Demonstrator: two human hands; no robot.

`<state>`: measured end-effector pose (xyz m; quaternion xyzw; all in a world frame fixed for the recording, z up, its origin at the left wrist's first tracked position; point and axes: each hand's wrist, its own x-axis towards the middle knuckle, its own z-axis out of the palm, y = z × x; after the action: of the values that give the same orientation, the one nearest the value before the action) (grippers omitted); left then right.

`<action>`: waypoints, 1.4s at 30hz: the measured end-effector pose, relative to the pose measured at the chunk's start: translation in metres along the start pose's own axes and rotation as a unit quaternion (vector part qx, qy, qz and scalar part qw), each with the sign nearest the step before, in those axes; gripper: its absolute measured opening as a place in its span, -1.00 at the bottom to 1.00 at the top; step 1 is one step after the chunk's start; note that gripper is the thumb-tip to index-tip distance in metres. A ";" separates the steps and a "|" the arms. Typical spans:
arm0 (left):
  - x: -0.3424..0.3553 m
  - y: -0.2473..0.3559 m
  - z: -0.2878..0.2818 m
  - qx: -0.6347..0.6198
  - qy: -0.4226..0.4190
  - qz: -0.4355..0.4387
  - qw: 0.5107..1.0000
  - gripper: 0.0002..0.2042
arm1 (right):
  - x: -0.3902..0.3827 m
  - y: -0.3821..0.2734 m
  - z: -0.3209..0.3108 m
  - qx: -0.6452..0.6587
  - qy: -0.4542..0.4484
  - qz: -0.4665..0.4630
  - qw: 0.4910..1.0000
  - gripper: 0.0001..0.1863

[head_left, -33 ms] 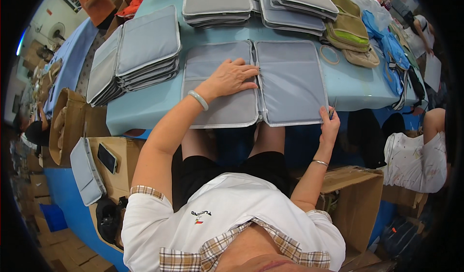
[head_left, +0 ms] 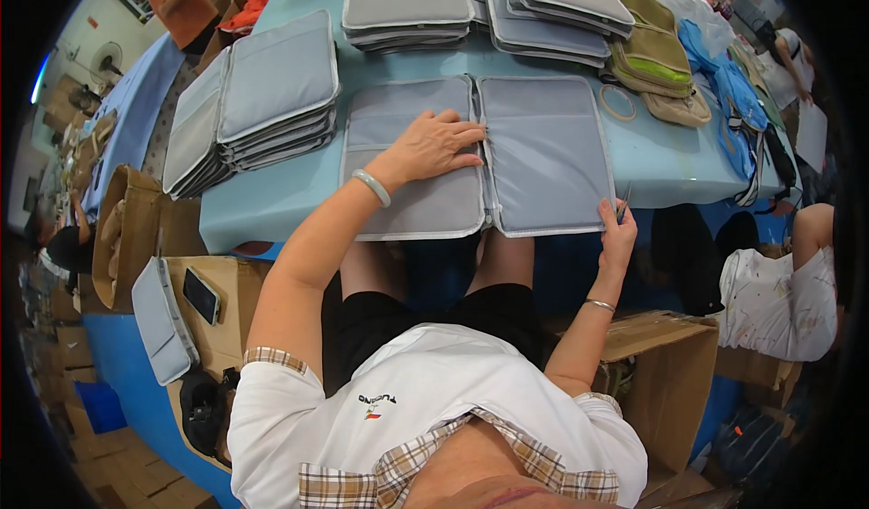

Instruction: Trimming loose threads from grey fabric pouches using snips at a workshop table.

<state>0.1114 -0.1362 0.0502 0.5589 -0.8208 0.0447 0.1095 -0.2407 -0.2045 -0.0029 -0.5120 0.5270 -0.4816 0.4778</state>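
An opened grey fabric case (head_left: 480, 156) lies flat on the pale blue table (head_left: 272, 206) in front of me, its two padded halves side by side with the zip spine between them. My left hand (head_left: 434, 147) rests palm down on the left half, fingers spread and reaching to the spine. My right hand (head_left: 617, 221) pinches the lower right corner of the right half, at the table's near edge. Stacks of closed grey cases (head_left: 258, 102) sit to the left and along the far side (head_left: 407, 2). Olive-green pouches (head_left: 652, 57) and blue bags (head_left: 742, 102) lie to the right. An open cardboard box (head_left: 217, 292) at my left holds a dark phone (head_left: 201, 294), with another grey case (head_left: 161, 323) leaning against it.
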 end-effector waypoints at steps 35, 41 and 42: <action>0.007 0.014 0.029 -0.036 0.085 -0.101 0.991 -0.52 | -0.007 -0.001 0.001 0.002 0.000 0.014 1.000 -0.72; -0.045 0.035 -0.001 -0.172 0.268 -0.151 0.936 -0.67 | -0.012 0.003 -0.009 0.019 -0.021 0.031 0.999 -0.71; -0.058 0.051 -0.016 -0.232 0.215 -0.193 0.929 -0.70 | -0.013 0.002 -0.011 0.020 -0.021 0.034 0.999 -0.71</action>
<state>0.0869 -0.0617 0.0553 0.6427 -0.6410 -0.0500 0.4167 -0.2514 -0.1913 -0.0043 -0.4939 0.5246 -0.4647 0.5148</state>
